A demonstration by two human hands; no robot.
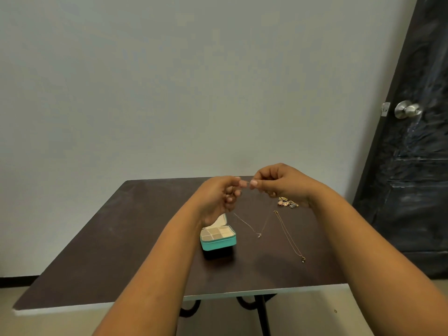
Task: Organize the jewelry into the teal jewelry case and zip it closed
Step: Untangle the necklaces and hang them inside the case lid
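Left hand: pinches one end of thin necklace.
Right hand: pinches the other end; chain hangs above surface.
Teal case: open, below left hand.
Second necklace: flat, right of case.

Dark brown table: open teal jewelry case, gold necklace lying stretched, charm cluster near far edge.

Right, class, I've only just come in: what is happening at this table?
A person holds a thin necklace up above the dark table, pinching its ends between the left hand and right hand; its pendant hangs low. The teal jewelry case lies open beneath. A second necklace and a small heap of jewelry still lie on the table.
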